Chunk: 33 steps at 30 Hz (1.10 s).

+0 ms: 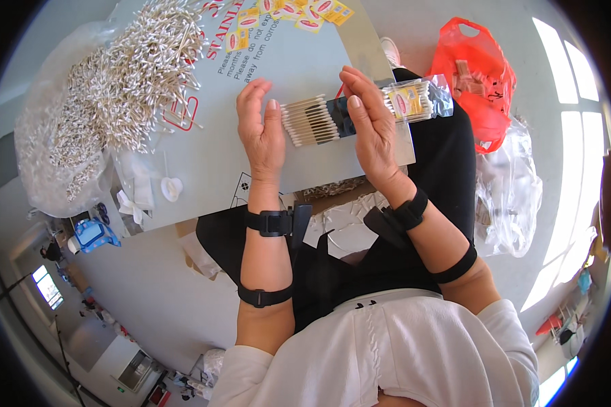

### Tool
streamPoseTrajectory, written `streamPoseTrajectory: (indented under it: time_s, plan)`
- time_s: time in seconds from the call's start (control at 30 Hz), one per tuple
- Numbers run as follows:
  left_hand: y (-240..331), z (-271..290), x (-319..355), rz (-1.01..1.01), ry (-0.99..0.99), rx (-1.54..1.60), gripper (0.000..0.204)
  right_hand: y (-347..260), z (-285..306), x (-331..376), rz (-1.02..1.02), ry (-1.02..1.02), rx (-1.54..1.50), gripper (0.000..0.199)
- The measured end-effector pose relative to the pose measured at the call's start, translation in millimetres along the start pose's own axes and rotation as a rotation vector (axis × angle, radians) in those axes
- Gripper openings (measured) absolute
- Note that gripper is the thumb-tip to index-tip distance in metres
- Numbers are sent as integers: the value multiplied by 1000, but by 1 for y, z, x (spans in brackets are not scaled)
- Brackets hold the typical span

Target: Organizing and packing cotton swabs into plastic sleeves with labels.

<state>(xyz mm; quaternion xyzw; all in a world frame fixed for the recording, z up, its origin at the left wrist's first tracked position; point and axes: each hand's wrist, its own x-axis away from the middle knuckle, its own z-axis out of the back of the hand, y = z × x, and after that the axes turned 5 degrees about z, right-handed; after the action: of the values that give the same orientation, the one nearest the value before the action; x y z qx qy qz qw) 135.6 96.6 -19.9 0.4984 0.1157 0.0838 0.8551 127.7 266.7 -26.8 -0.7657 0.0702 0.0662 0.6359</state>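
Note:
A flat row of cotton swabs [309, 121] lies side by side on the grey table, between my two hands. Its right part rests by a dark, shiny strip [343, 117]. My left hand [259, 132] stands on edge at the row's left end, thumb close to the swab tips, fingers apart and holding nothing. On the other side my right hand [373, 125] is also on edge, fingers stretched and thumb apart, partly covering the strip. Just right of it, a clear packet of cotton swabs [419, 102] with a yellow label lies at the table edge.
A large heap of loose swabs [125, 88] spills from a clear bag at the left. Yellow label cards [288, 12] are scattered at the table's far side. White scraps [139, 193] lie near the left corner. A red plastic bag [472, 74] stands beyond my right leg, above a clear bag [509, 193].

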Motion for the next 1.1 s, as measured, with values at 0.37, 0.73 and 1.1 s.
streamPoseTrajectory:
  time_s: [0.37, 0.73, 1.1]
  plan:
    - [8, -35, 21, 136, 117, 545, 50, 19, -28, 0, 13, 41, -45, 33]
    - [16, 2, 46, -208, -192, -552, 77, -8, 24, 7, -29, -170, 263, 22]
    - [11, -9, 59, -167, -256, -736, 88, -17, 28, 18, 152, -361, 737, 9]
